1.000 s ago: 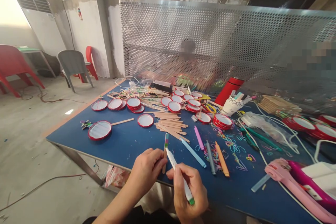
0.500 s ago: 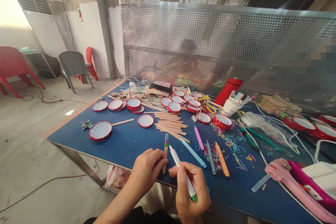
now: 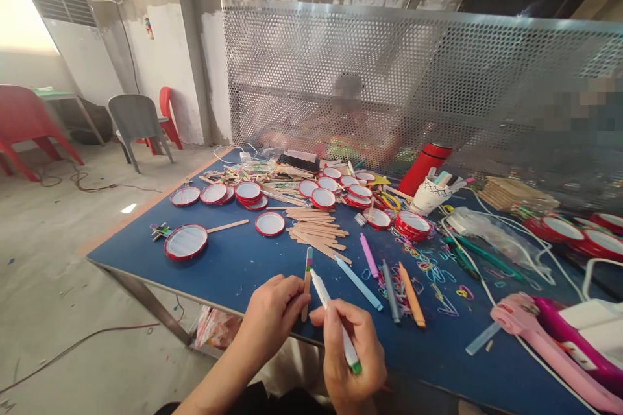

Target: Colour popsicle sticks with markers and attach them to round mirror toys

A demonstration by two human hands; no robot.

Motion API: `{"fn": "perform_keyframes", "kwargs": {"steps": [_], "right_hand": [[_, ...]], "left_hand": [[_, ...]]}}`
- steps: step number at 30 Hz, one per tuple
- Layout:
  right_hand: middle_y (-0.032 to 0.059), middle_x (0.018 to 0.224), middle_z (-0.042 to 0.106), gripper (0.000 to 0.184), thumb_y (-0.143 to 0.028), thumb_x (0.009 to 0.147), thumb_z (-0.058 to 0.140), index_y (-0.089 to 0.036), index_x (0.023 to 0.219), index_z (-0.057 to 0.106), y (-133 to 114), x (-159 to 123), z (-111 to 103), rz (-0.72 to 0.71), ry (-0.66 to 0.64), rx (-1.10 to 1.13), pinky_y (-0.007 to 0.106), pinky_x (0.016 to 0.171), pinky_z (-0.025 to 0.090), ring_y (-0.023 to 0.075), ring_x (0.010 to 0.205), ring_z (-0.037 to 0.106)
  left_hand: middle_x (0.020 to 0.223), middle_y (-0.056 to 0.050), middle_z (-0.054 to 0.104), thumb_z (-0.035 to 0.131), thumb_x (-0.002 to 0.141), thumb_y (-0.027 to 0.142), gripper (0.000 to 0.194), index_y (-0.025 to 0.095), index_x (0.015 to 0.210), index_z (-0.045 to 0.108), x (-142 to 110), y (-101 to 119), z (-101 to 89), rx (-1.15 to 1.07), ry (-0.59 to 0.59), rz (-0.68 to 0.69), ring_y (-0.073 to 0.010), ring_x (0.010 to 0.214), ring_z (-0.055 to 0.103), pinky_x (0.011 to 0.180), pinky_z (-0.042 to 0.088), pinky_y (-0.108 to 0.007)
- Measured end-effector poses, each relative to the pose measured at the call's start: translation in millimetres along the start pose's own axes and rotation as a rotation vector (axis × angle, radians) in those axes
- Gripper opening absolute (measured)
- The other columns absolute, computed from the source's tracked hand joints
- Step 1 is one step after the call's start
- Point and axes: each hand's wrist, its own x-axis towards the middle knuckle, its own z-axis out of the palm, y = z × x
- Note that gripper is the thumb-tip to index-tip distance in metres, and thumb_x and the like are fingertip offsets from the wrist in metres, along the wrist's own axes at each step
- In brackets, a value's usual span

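My left hand (image 3: 280, 308) is closed on a wooden craft stick (image 3: 307, 288) near the table's front edge; the stick's far end carries teal, purple and green bands. In my right hand (image 3: 353, 350) is a white marker pen (image 3: 322, 290) with a green end, its tip at the coloured part of the stick. Just beyond lies a pile of plain craft sticks (image 3: 318, 233). To the right rest a light blue marker (image 3: 359, 283), a purple marker (image 3: 368, 255), a grey marker (image 3: 390, 292) and an orange marker (image 3: 412, 295).
Several red-rimmed white discs (image 3: 270, 224) lie across the blue table (image 3: 219, 285). Loose coloured rubber bands (image 3: 433, 266), a pen cup (image 3: 431, 194), a red flask (image 3: 424, 167) and a pink tool (image 3: 545, 343) are on the right. A perforated metal panel (image 3: 302, 58) stands behind.
My right hand and the marker have shifted slightly left, bringing the tip against the stick's coloured bands. The left hand and stick have hardly moved.
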Motion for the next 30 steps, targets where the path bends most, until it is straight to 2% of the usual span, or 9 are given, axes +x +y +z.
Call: {"fn": "perform_keyframes", "kwargs": {"steps": [3,7,10,14,19,25,30], "right_hand": [[-0.0013,0.072,0.072,0.01,-0.015,0.098,0.061,-0.02,0.101,0.069,-0.6,1.3,0.3,0.026,0.029,0.02,0.022,0.062,0.058,0.0126,0.059,0.07],[-0.001,0.071,0.072,0.01,-0.014,0.097,0.061,-0.019,0.098,0.069,-2.8,4.2,1.1,0.01,0.003,0.011,0.022,0.059,0.058,0.0128,0.057,0.069],[-0.0013,0.07,0.071,0.01,-0.014,0.098,0.06,-0.02,0.098,0.069,-4.4,4.9,1.3,0.031,0.042,0.013,0.022,0.059,0.058,0.0125,0.057,0.069],[-0.0014,0.07,0.071,0.01,-0.015,0.098,0.061,-0.02,0.098,0.069,-3.9,3.1,0.4,-0.013,0.004,-0.013,0.022,0.06,0.058,0.0129,0.057,0.069],[-0.0021,0.069,0.07,0.009,-0.015,0.098,0.061,-0.019,0.098,0.068,-3.8,2.7,-0.9,0.019,0.029,-0.012,0.022,0.061,0.058,0.0122,0.057,0.069],[-0.003,0.07,0.071,0.009,-0.016,0.098,0.06,-0.02,0.1,0.068,-3.6,1.5,-2.8,0.01,-0.048,-0.003,0.021,0.062,0.057,0.011,0.057,0.069],[-0.0032,0.069,0.07,0.009,-0.016,0.099,0.06,-0.02,0.097,0.068,-2.5,0.9,-1.3,0.048,0.044,0.013,0.02,0.06,0.056,0.0108,0.057,0.068]], "left_hand": [[0.069,-0.001,0.066,0.047,0.095,0.02,0.027,0.023,0.068,0.049,0.3,0.2,0.1,0.005,0.001,0.006,-0.0172,0.066,0.06,0.063,0.043,-0.025],[0.071,-0.002,0.067,0.047,0.095,0.02,0.026,0.023,0.07,0.05,0.0,0.9,-0.2,0.006,-0.007,-0.007,-0.0182,0.069,0.062,0.064,0.043,-0.025],[0.069,-0.002,0.066,0.047,0.095,0.02,0.027,0.023,0.068,0.048,-0.3,0.7,-0.4,0.014,-0.009,-0.004,-0.0182,0.066,0.06,0.062,0.042,-0.026],[0.074,-0.004,0.07,0.047,0.096,0.02,0.024,0.022,0.073,0.053,-0.1,-0.5,0.2,0.003,-0.02,-0.002,-0.0195,0.071,0.064,0.065,0.045,-0.026],[0.07,-0.003,0.068,0.047,0.095,0.019,0.028,0.023,0.068,0.05,0.1,-0.4,0.2,-0.001,-0.013,-0.003,-0.019,0.069,0.063,0.065,0.045,-0.026],[0.074,-0.004,0.07,0.047,0.097,0.02,0.024,0.022,0.075,0.056,-0.1,-0.3,0.3,-0.007,-0.008,-0.026,-0.0196,0.073,0.065,0.066,0.046,-0.026],[0.071,-0.003,0.068,0.048,0.096,0.018,0.028,0.022,0.069,0.052,0.3,-0.1,0.0,0.019,-0.005,-0.003,-0.0189,0.068,0.063,0.063,0.044,-0.026]]}}
